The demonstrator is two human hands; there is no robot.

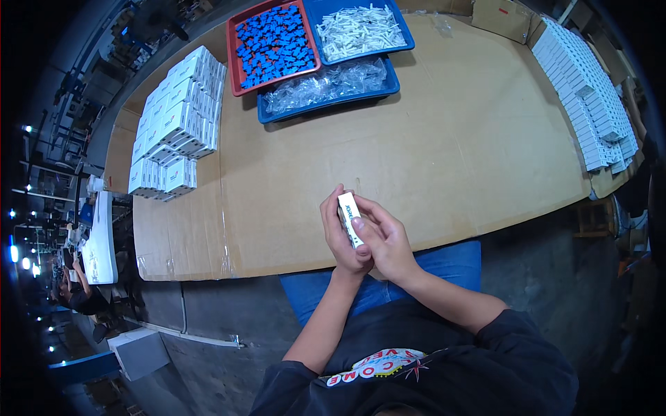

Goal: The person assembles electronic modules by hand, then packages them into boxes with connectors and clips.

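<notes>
A small narrow white box [349,208] with dark print is held between my two hands, just over the front edge of the cardboard-covered table [291,201]. My left hand [337,232] wraps its left side, fingers pointing away from me. From the right, my right hand [390,243] closes around it, the thumb pressed on the printed face. Part of the box's lower end and its underside are hidden by the fingers and palms.
White boxes [173,114] are stacked at the left; many narrow white boxes [583,93] line the right edge. At the back, a red tray [232,62] holds blue pieces, a blue tray [409,35] white sticks, another blue tray [333,111] clear plastic pieces. A person [87,299] sits far left.
</notes>
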